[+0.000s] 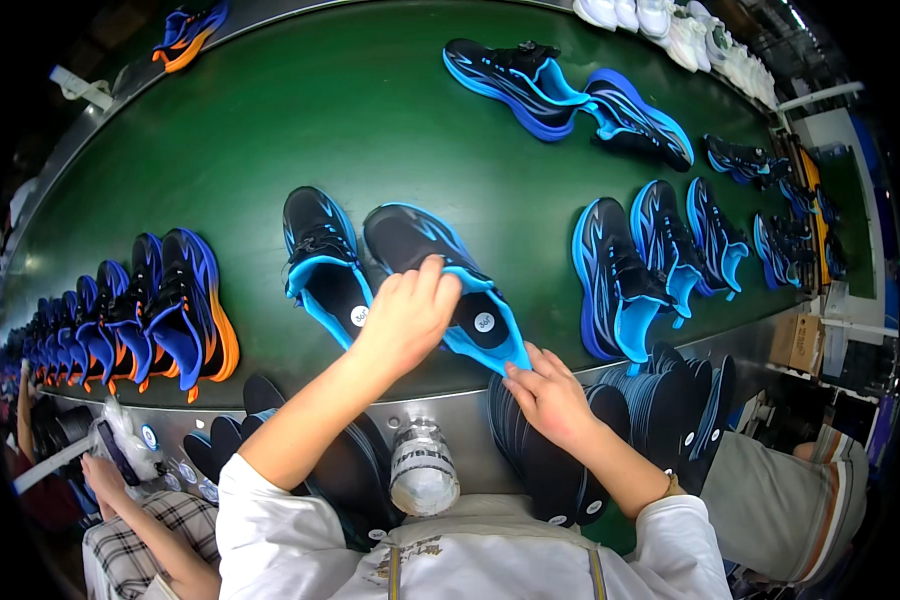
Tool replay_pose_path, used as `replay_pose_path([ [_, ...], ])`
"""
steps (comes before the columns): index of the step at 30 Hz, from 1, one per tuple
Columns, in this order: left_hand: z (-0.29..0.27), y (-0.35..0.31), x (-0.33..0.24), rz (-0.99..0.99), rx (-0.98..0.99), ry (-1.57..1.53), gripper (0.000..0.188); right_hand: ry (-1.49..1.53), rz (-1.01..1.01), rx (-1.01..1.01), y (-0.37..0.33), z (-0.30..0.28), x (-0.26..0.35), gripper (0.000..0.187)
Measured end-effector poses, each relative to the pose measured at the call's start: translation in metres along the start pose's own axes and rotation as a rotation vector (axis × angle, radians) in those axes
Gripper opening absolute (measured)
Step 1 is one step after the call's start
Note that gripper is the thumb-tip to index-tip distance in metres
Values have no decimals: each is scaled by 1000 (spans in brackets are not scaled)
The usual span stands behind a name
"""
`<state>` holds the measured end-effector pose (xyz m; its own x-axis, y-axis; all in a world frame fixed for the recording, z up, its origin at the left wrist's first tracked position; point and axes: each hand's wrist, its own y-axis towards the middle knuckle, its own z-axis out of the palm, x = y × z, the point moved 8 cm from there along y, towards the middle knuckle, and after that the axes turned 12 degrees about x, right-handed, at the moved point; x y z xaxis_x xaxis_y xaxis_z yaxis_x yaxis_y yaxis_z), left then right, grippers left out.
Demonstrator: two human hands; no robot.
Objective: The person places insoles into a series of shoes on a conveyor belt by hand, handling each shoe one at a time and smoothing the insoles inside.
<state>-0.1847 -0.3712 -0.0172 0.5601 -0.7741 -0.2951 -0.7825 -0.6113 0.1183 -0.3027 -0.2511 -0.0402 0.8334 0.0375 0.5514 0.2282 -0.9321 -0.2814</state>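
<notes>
Before me on the green surface, a black sneaker [410, 235] with light blue lining points away from me. My left hand [415, 310] is closed at the edge of its opening, near the tongue, the fingertips partly hidden. At its heel, my right hand [552, 396] grips the blue collar between thumb and fingers. A dark insole [483, 322] with a round white sticker shows inside. Just left of it stands the matching sneaker [315, 220], also with an insole and sticker visible; my left wrist passes over its heel.
Stacks of dark insoles [560, 450] and a clear plastic container [422, 470] line the near metal edge. Blue-orange sneakers [185, 310] stand in a row at left. More black-blue sneakers [610, 270] are at right and far right. Co-workers sit on both sides, one hand [100, 480] visible at left.
</notes>
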Motion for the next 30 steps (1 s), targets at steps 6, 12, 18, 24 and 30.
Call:
replay_pose_path([
  [6,2,9,25,-17,64,671,21,50,-61,-136,33,3,29,18],
  [12,12,18,32,114,273,744,17,33,-30,-141,8,-6,39,45],
  [18,-63,35,62,-121,138,-102,7,-34,97,-182,-118,-15,24,45],
  [24,-46,89,17,-135,-229,-1347,16,-27,367,-157,-195,16,10,56],
  [30,65,150,-162,41,191,-467,71,-26,439,-147,-216,20,-1,54],
])
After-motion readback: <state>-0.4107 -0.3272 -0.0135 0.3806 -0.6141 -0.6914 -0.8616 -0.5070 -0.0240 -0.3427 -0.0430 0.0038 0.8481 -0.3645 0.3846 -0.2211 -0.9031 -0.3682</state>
